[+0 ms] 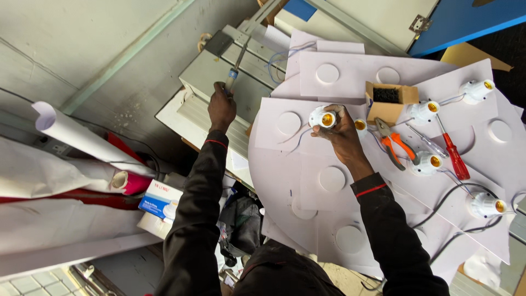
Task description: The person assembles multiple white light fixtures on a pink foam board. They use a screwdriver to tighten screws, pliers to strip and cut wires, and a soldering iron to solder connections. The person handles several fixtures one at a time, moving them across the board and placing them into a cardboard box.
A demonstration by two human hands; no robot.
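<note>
Hands outstretched, screwdriver, lamp socket

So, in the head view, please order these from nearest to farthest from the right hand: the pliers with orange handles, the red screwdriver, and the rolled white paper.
From the right hand:
1. Pliers with orange handles, just to its right on the white panel.
2. Red screwdriver, further right, past the pliers.
3. Rolled white paper, far on the left side.
</note>
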